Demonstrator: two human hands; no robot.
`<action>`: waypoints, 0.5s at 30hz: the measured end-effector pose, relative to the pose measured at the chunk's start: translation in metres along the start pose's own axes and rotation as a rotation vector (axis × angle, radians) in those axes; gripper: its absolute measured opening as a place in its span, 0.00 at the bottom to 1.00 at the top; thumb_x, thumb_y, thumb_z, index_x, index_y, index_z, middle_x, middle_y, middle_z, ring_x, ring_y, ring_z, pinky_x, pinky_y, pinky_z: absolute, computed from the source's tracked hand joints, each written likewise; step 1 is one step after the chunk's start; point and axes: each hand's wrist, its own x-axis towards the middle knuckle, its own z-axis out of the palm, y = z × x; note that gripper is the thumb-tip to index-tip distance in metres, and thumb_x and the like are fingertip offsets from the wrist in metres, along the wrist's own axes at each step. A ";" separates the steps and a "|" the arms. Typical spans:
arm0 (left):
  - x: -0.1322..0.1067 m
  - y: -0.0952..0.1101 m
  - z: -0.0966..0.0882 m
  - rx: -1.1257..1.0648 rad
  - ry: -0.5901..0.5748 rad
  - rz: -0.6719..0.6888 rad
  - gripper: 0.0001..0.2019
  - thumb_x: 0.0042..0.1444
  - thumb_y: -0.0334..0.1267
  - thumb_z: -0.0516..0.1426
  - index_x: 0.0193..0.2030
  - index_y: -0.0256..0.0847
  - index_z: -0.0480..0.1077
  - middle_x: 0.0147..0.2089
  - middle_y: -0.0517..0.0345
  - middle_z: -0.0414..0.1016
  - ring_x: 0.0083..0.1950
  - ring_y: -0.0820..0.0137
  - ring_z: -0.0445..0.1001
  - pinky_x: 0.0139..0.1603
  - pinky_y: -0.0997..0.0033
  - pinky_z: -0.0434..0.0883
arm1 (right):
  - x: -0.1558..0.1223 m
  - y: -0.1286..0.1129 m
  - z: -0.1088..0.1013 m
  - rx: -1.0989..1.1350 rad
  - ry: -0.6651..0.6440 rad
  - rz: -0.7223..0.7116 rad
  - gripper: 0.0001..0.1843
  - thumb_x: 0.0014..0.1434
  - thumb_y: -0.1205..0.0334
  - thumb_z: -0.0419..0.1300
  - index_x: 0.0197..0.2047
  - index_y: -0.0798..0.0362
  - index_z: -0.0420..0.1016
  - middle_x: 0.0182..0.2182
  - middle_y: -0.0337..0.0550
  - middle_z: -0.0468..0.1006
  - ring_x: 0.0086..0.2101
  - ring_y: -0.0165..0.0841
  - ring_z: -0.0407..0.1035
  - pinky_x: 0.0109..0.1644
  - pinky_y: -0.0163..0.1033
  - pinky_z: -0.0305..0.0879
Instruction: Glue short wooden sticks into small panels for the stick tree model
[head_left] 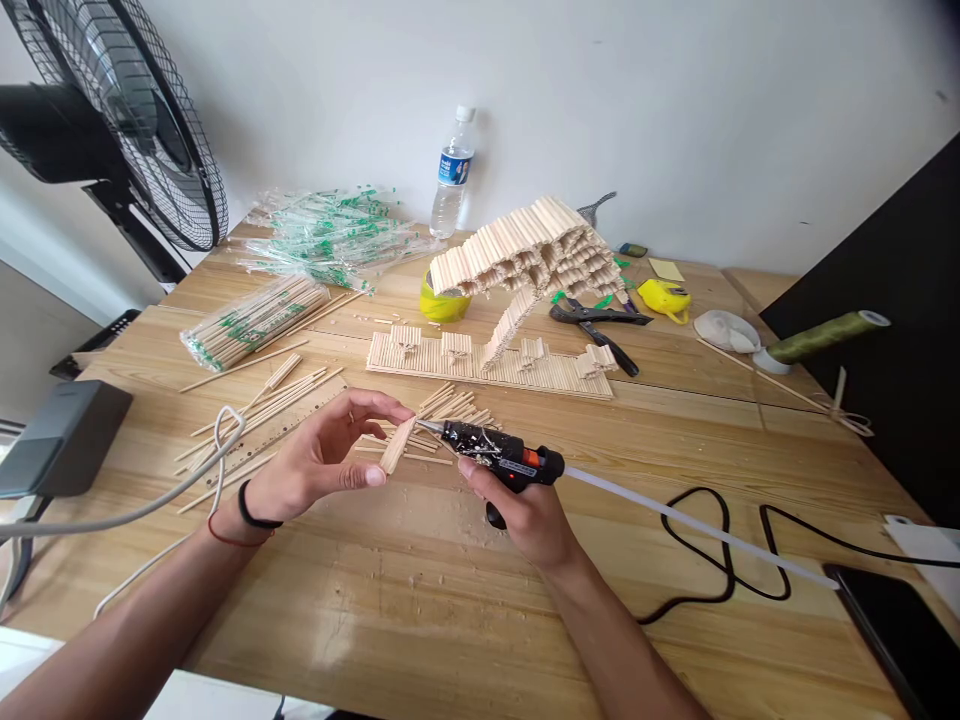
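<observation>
Between the thumb and fingers of my left hand is a small flat piece of joined wooden sticks, held tilted above the table. My right hand is wrapped round the handle of a black hot glue gun. Its metal nozzle points left and meets the upper end of the wooden piece. A long white glue stick runs out of the gun's back. Short cut sticks lie just behind the nozzle. Beyond them stands a model of wooden sticks with a slanted roof on a flat base.
Wrapped stick bundles, plastic wrappers and a water bottle stand at the back left. Black pliers and a yellow tape measure lie right of the model. A black cable loops near a phone. A fan stands left.
</observation>
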 end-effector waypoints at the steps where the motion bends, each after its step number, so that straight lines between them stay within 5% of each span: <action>1: 0.000 0.000 0.000 0.002 0.000 0.000 0.26 0.60 0.36 0.71 0.64 0.47 0.74 0.63 0.47 0.76 0.65 0.57 0.72 0.64 0.57 0.69 | 0.000 -0.001 0.000 0.003 -0.006 0.002 0.20 0.65 0.53 0.64 0.25 0.48 0.63 0.23 0.33 0.59 0.27 0.32 0.55 0.36 0.40 0.57; 15: 0.000 0.001 0.000 0.004 0.010 -0.005 0.25 0.59 0.37 0.71 0.63 0.48 0.75 0.62 0.47 0.76 0.65 0.56 0.72 0.63 0.56 0.70 | -0.004 0.000 0.000 0.029 -0.075 -0.022 0.15 0.66 0.55 0.64 0.29 0.49 0.69 0.25 0.35 0.63 0.29 0.33 0.60 0.37 0.39 0.61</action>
